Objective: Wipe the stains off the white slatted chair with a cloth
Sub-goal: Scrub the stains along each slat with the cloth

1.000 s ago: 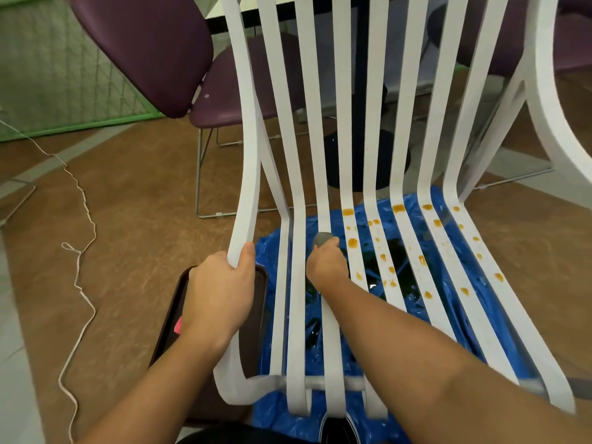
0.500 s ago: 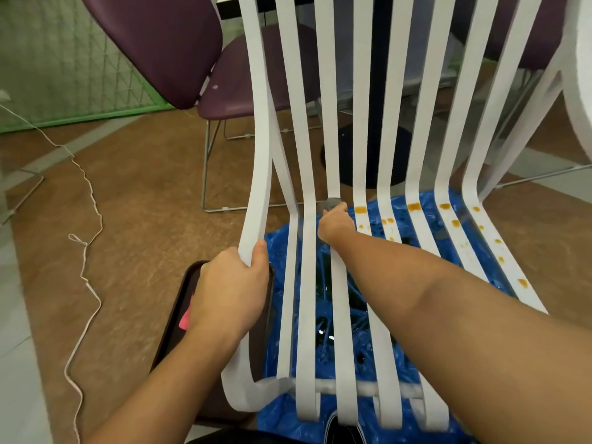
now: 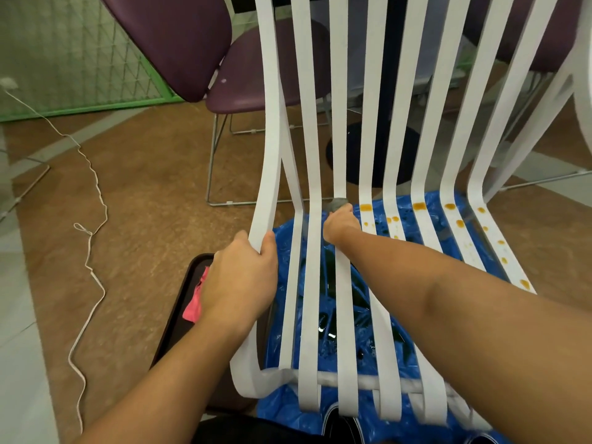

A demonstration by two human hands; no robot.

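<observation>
The white slatted chair fills the middle of the view. Orange stains dot its right-hand slats near the bend of the seat. My left hand grips the chair's outer left slat. My right hand is closed on a small grey cloth and presses it on the third slat at the seat's bend, just left of the first stained slat. Most of the cloth is hidden inside my fist.
A blue plastic sheet lies under the chair with dark wet patches. A dark tray holding a pink cloth sits on the floor at the left. A purple chair stands behind, and a white cord runs along the floor.
My right hand has slid the cloth forward along the slat, from mid-seat up to the bend. My left hand keeps its grip on the outer slat. The view has moved closer.
</observation>
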